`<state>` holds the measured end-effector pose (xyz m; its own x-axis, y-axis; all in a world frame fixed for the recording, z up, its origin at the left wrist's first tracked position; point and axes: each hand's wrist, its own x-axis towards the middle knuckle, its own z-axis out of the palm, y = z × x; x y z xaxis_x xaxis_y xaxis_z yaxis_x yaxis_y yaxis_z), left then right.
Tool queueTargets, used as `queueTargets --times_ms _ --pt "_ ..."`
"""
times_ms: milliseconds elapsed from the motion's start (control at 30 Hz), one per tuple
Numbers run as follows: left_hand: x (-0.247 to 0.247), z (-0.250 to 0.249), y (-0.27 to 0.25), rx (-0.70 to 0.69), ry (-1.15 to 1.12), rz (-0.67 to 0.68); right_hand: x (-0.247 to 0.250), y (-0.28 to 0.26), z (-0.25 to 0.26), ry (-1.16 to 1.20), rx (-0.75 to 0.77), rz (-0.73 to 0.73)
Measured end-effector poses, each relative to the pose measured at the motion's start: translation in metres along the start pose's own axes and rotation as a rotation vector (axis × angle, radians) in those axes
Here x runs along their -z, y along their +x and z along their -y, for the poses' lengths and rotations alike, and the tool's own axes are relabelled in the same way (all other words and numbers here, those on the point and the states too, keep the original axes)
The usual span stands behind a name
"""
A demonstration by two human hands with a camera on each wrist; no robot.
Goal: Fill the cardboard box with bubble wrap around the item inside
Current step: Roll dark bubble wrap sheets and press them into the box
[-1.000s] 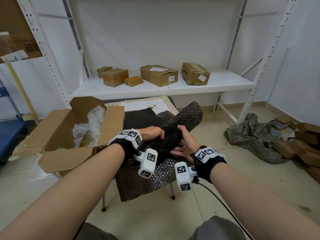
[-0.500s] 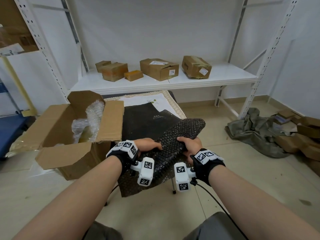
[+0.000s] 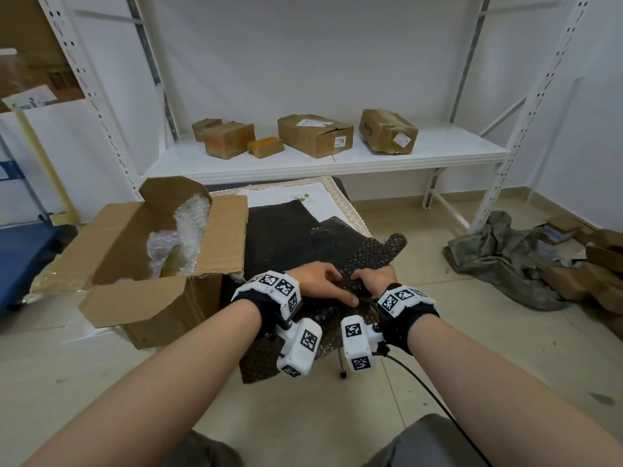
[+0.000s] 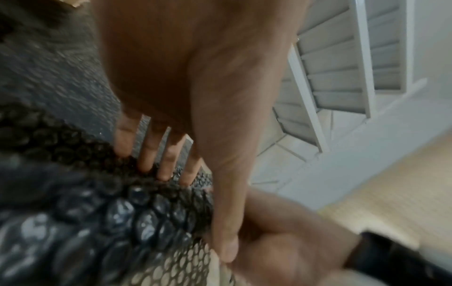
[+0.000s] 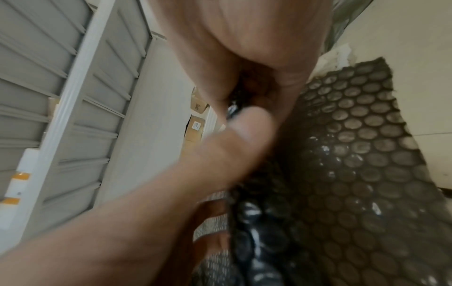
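An open cardboard box (image 3: 135, 264) stands at my left, flaps spread. Clear bubble wrap (image 3: 190, 224) rises inside it over a yellowish item (image 3: 170, 267) that is mostly hidden. Beside the box, a black bubble wrap sheet (image 3: 377, 254) lies bunched on a small table. My left hand (image 3: 320, 281) grips its near end, fingers (image 4: 166, 162) dug into the bubbles and thumb alongside. My right hand (image 3: 372, 278) is fisted round the same bunch, touching the left hand. The wrap (image 5: 354, 154) fans out past the right fist.
The small table's white cloth (image 3: 290, 197) lies under more black wrap. A white shelf (image 3: 438, 156) behind holds several closed cartons (image 3: 313, 133). On the floor at right lie a grey cloth (image 3: 505, 257) and flattened cartons (image 3: 600, 264). A blue cart (image 3: 20, 251) is far left.
My hands have come together and drawn toward me. The long black roll they held apart has been lowered and scrunched into a shorter bunch.
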<state>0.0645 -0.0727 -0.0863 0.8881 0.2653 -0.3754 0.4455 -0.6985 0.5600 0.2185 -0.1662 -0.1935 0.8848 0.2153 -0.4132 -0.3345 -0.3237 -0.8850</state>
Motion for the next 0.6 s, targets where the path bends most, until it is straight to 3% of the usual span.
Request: queueTargets --times_ms 133,300,433,600 --pt "-0.011 -0.004 0.007 -0.01 0.158 -0.041 0.012 -0.057 0.031 0.098 -0.059 0.045" --pt "0.005 -0.005 0.007 0.031 0.009 -0.153 0.023 -0.078 0.044 0.28 -0.111 0.135" --pt "0.013 0.007 0.009 0.063 -0.127 -0.07 0.015 -0.078 0.04 0.167 -0.105 0.128" --pt "0.005 0.023 0.014 0.116 0.13 -0.09 0.012 -0.078 0.039 0.062 -0.081 0.114"
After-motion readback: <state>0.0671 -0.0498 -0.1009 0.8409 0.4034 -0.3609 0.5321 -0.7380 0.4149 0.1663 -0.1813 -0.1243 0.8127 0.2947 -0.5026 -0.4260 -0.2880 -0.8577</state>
